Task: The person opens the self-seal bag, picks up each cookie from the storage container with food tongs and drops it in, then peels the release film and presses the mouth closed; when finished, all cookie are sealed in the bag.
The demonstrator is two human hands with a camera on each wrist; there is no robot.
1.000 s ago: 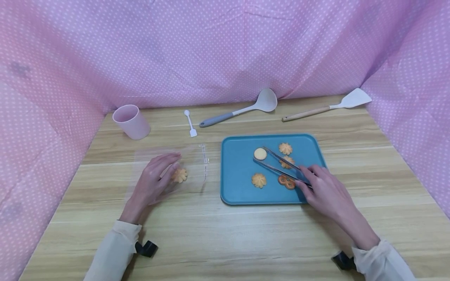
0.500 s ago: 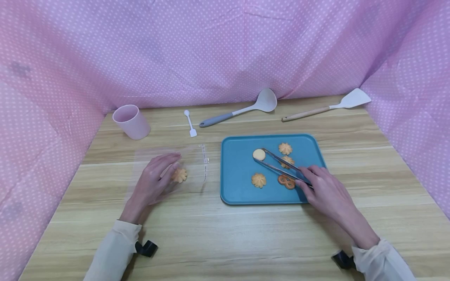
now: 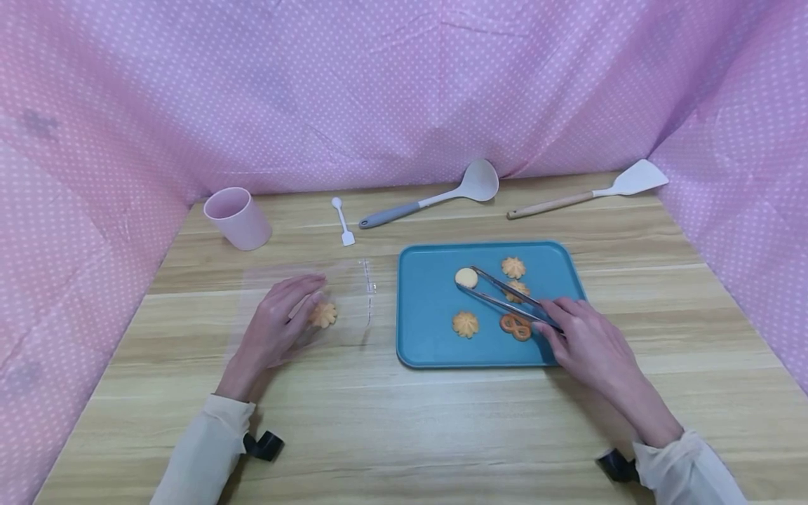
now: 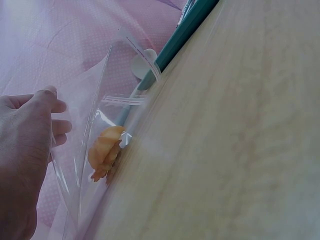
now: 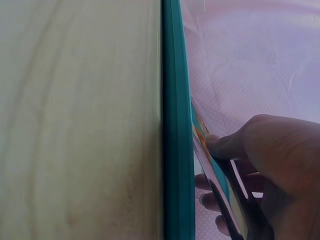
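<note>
The round cookie (image 3: 466, 278) lies on the blue tray (image 3: 426, 344). Near the tray, the clear bag (image 3: 350, 308) could collapse flat if its film loses support; whether the left hand (image 3: 280, 315) pinches it, I cannot tell. The right hand (image 3: 590, 347) is clamped on metal tongs (image 3: 499, 303), whose tips flank the cookie: too hard a squeeze could crack it, too light could drop it. A low sweep could nudge the flower-shaped cookie (image 3: 465, 325).
</note>
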